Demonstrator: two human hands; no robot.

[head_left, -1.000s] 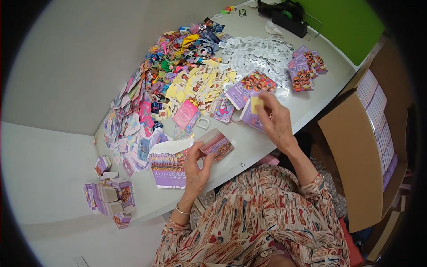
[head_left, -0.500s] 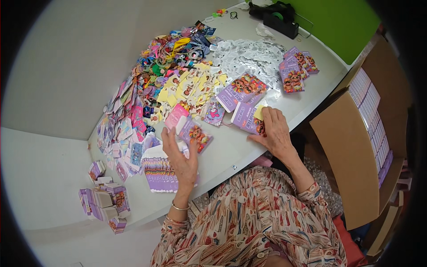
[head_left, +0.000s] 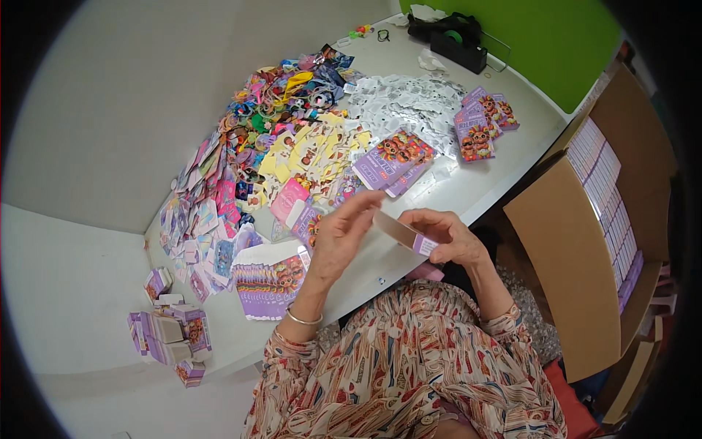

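Observation:
In my right hand (head_left: 453, 238) is a small purple-and-white cardboard box (head_left: 420, 243), its pale inner side showing toward my left hand. My left hand (head_left: 344, 238) is at the box's far left end, fingers stretched out and close to its edge; whether they touch it is hard to tell. Partly hidden behind that hand, another purple box (head_left: 303, 223) lies on the table beside a pink card (head_left: 290, 199). Just beneath my left wrist sits a fanned stack of flat purple boxes (head_left: 267, 285).
Piles of yellow cards (head_left: 311, 150), colourful trinkets (head_left: 267, 110) and white slips (head_left: 402, 106) cover the back. Purple boxes (head_left: 395, 157) lie mid-table, more purple boxes (head_left: 479, 124) at right. A tape dispenser (head_left: 461, 51) stands far back. A large open carton (head_left: 570, 256) is at right.
My right hand has lifted the purple box off the table and turned it, bringing it nearer the middle. My left hand has left the other box and moved right, toward the lifted one.

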